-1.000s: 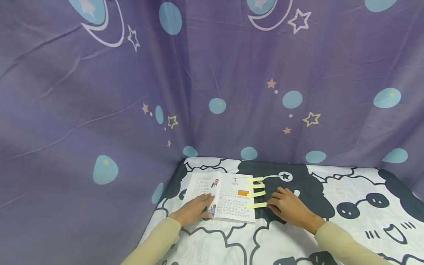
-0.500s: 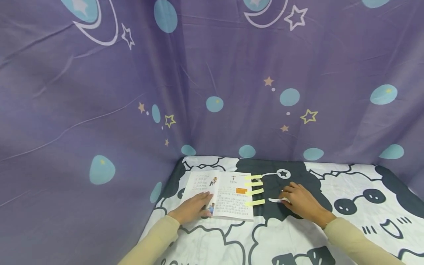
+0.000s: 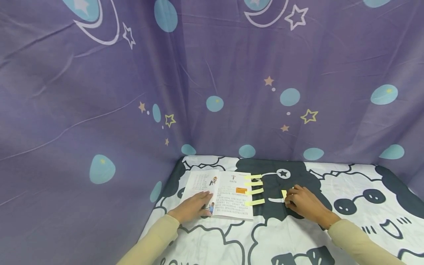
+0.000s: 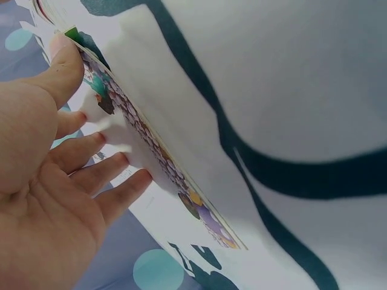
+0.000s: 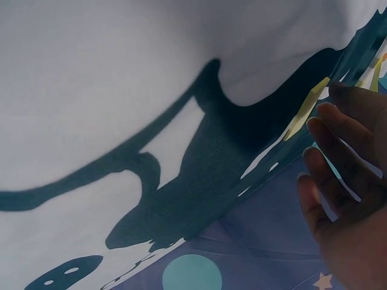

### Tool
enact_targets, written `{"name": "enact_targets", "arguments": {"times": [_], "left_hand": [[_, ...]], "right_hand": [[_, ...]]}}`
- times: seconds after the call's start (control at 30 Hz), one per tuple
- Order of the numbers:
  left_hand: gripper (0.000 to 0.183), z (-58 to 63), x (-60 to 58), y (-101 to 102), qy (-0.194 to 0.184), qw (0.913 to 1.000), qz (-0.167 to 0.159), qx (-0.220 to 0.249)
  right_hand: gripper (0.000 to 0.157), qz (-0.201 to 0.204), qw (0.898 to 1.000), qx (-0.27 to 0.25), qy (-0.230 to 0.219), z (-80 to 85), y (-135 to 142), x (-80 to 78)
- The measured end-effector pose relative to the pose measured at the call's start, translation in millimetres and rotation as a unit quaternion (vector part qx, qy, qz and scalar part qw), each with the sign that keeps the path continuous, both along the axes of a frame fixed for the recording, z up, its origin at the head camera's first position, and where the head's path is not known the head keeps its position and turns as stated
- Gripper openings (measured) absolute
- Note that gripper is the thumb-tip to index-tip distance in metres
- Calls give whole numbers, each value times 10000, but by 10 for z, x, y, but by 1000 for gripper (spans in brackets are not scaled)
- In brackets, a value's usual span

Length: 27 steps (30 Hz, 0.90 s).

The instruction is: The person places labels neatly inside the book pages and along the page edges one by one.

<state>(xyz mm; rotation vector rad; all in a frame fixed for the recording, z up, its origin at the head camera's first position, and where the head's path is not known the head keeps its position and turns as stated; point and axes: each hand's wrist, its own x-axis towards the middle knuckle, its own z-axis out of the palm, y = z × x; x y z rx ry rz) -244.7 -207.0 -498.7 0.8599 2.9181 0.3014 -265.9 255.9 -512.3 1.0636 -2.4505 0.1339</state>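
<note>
An open book [image 3: 232, 208] with printed text and small pictures lies on the cloth. My left hand [image 3: 191, 207] rests on its left page, fingers extended; in the left wrist view the thumb [image 4: 65, 66] is at the book's near edge. Several pale yellow sticky strips [image 3: 255, 202] stick out from the right page's outer edge. Right of the book, my right hand [image 3: 306, 204] pinches a small yellow sticky-note pad [image 5: 306, 110] at its end with thumb and fingertips. Part of the pad is hidden behind the fingers in the head view.
The white cloth [image 3: 212, 246] with black cartoon drawings covers the surface. Purple curtains [image 3: 232, 121] with stars and moons stand close behind it and along the left side.
My right hand has moved right, away from the lowest sticky strip on the book, and the yellow pad now shows at its fingertips. My left hand has stayed on the page.
</note>
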Motion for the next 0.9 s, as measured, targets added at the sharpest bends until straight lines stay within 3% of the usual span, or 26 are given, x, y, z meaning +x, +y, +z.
{"name": "enact_targets", "arguments": {"times": [0.23, 0.43, 0.57, 0.7, 0.9], "left_hand": [[76, 51, -16, 48, 213, 9996, 20, -179], [55, 114, -6, 166, 640, 9966, -477, -216], [58, 71, 1, 333, 1104, 9911, -691, -277], [69, 9, -2, 500, 1407, 9878, -549, -388], [61, 26, -24, 624, 1373, 9887, -384, -452]], "right_hand": [[21, 103, 9999, -14, -116, -41, 32, -16], [23, 304, 9991, -151, -252, -36, 42, -20], [24, 271, 9983, -242, -453, -18, 56, -9], [22, 180, 9970, -297, -690, -5, 50, -16], [22, 228, 9964, -343, -747, -29, 42, -22]]}}
